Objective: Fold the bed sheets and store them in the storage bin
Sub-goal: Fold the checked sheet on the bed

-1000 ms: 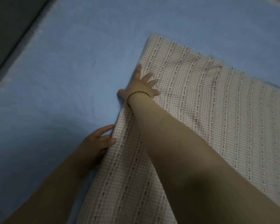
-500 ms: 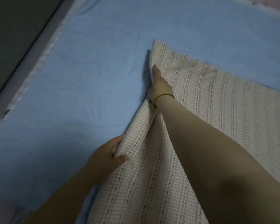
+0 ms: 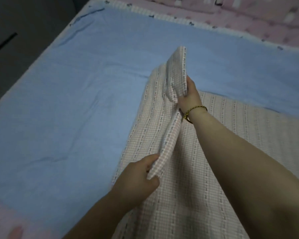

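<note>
Underneath everything, blue bedding (image 3: 59,100) is spread flat, and the pink checked sheet (image 3: 205,169) lies on its right half. Each grip is clamped on the sheet's left edge: the left hand (image 3: 138,178) near, the right hand (image 3: 188,97) farther away. Compared with half a second ago, this edge is raised higher off the bedding, forming an upright fold.

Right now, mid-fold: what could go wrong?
1. The sheet edge sags between left hand and right hand, so the fold may land crooked.
2. The corner beyond the right hand flops free and could tuck under.
3. Dragging may rumple the blue cover beneath.
</note>
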### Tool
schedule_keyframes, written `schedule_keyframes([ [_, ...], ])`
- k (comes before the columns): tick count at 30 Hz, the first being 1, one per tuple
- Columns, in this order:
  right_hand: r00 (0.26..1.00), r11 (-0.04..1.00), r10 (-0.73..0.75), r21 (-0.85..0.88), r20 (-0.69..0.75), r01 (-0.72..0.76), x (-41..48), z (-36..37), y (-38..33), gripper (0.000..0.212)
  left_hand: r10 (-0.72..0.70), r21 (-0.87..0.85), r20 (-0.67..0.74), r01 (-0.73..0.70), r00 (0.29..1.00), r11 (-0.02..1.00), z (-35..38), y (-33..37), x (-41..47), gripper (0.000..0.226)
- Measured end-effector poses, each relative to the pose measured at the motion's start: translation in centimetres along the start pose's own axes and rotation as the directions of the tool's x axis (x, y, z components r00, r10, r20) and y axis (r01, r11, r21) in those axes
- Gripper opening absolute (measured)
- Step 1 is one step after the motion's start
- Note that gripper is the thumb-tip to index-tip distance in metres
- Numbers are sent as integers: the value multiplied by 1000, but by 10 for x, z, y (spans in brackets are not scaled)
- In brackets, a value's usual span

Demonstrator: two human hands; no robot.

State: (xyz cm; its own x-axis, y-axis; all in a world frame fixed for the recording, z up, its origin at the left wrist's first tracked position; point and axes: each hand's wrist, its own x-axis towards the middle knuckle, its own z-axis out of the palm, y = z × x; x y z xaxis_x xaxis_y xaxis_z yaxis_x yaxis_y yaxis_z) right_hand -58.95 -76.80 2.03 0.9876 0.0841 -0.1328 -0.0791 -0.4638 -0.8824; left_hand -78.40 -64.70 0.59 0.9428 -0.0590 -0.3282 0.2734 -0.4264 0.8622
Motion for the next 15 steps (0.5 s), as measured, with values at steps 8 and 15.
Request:
schedule_keyframes([
  [8, 982, 981, 163, 126, -99, -150, -18, -100, 104, 62, 143, 587, 66, -154, 988, 795, 160, 12, 18, 78],
  [15, 864, 863, 475, 284, -170, -418, -40, -132, 196, 69, 244, 684, 116, -256, 963, 683, 175, -36, 27, 53],
])
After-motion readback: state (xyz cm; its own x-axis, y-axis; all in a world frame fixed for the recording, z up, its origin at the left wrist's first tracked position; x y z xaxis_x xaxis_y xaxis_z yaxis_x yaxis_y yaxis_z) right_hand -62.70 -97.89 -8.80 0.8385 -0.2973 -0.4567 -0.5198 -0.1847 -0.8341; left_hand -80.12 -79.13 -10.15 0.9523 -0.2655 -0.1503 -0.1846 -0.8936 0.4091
